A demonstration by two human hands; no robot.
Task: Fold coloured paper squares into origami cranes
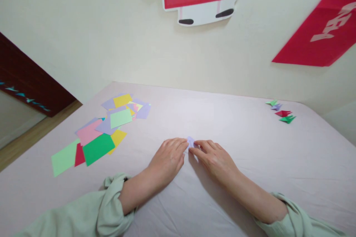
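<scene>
From my remote seat I see both hands meeting at the middle of the counter [222,107], over one small lilac paper [190,141]. The left hand [168,156] has its fingers close together, holding the paper's left side; the right hand [215,158] is narrow too, thumb and forefinger holding the right edge. The fingertips cover part of it (I can't make out every crease from here). Well off to the left I have overlapping coloured sheets [98,149]: lilac and yellow at the far end, pink midway, dark green, red and pale green nearer. Toward the far right, four folded pieces [283,113] form a row, pale green, lilac, red and green from far to near.
</scene>
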